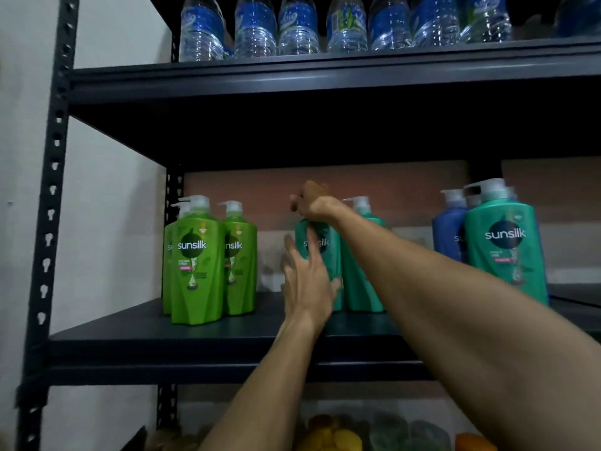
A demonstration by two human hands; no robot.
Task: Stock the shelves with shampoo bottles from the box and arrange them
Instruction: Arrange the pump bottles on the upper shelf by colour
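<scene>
A teal shampoo bottle point(320, 255) stands on the middle shelf point(201, 333). My right hand point(312, 203) grips its pump top from above. My left hand point(305, 278) lies against its front with fingers spread and straight. A second teal bottle point(359, 281) stands right beside it, partly behind my right forearm. Light green shampoo bottles point(196, 262) are grouped at the shelf's left end. At the right stand another teal bottle point(505, 245) and a blue bottle point(447, 232) behind it. The box is out of view.
Several water bottles point(299, 27) line the top shelf point(325, 76). The dark metal upright point(52, 190) runs down the left by a white wall. Yellow, green and orange items point(335, 434) lie on the shelf below. Bare shelf shows between the green and teal bottles.
</scene>
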